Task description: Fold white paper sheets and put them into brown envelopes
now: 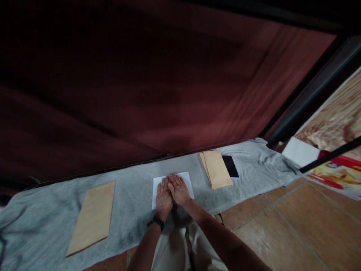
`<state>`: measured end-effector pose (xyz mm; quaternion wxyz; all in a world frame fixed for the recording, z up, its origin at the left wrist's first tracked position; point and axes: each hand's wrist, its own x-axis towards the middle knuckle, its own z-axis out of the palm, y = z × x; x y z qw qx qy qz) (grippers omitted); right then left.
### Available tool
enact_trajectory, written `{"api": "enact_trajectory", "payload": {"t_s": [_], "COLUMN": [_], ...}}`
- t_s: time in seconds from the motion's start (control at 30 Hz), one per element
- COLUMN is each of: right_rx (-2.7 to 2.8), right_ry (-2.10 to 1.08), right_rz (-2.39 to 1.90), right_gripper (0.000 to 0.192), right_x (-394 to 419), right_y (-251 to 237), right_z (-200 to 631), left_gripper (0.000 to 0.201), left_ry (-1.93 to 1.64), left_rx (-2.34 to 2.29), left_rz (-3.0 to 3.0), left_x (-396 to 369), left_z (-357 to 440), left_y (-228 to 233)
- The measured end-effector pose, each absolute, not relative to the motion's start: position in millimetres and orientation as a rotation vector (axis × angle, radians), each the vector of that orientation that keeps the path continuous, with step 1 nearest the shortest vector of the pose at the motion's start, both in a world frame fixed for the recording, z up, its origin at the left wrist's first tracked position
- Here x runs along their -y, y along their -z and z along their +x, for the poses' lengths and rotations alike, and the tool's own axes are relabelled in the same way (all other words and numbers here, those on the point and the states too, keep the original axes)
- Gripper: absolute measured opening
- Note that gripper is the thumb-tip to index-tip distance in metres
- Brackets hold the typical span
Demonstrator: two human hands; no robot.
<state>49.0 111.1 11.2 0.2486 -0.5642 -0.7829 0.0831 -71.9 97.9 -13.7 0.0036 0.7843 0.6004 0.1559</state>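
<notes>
A white sheet of paper (186, 178) lies on the grey cloth (132, 192) in front of me. My left hand (163, 197) rests flat on its left part, a dark band around the wrist. Beside it, my right hand (179, 190) presses flat on the same paper, its thumb side against the left hand. Fingers of both hands are stretched out and point away from me. Much of the paper's middle is hidden under the hands.
A brown envelope (93, 214) lies to the left. On the right, several brown envelopes (217, 169) are stacked, partly over a dark tablet-like object (230, 165). A dark red panel (169, 109) rises behind the cloth. Tiled floor (270, 226) and a colourful printed box (338, 175) are at right.
</notes>
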Motion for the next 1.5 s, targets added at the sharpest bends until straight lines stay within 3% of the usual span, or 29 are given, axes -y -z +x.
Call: {"api": "enact_trajectory", "payload": {"t_s": [0.87,1.23,1.5], "right_rx": [2.091,2.083,2.154], "right_ry": [-0.021,-0.183,-0.073], "right_rz": [-1.700,-1.581,-1.573], "right_gripper": [0.053,0.049,0.052], "right_x": [-98,-103,-92], "right_y": [7,-8,7], "right_z": [125,60,86], "left_gripper": [0.060,0.056,0.059], "left_ry": [-0.588,-0.616,-0.571], "left_rx": [-2.112,-1.851,-1.963], "left_rz": [2.301,2.394,2.384], "left_x": [-78,-101,-87], "left_z": [-133,-73,-97], "left_y": [2,-2,6]}}
